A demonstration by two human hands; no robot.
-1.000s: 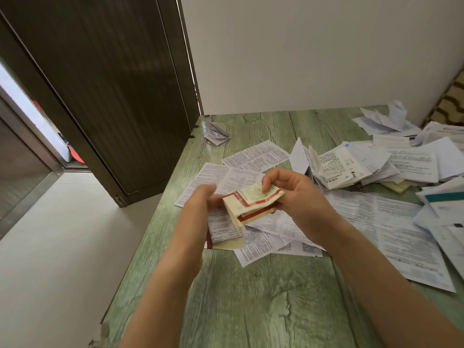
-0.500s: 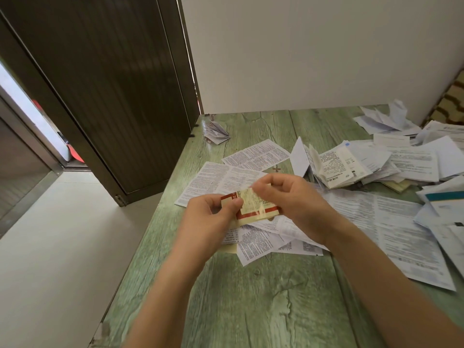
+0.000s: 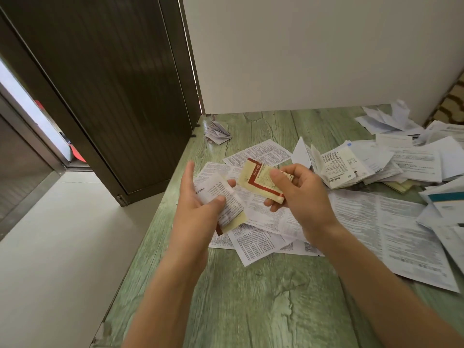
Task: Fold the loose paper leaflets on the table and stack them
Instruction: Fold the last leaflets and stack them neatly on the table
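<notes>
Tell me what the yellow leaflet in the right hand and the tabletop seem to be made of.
The yellow leaflet: thin matte paper, red printed border; it bends and creases where the right hand pinches it. The tabletop: wood or wood-look laminate, green-washed, matte; grain and knots show, but real timber or print cannot be told.

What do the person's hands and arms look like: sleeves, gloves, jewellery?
The left hand and right hand are bare: no gloves or visible rings. The left forearm and right forearm show no sleeve, watch or band within the frame.
</notes>
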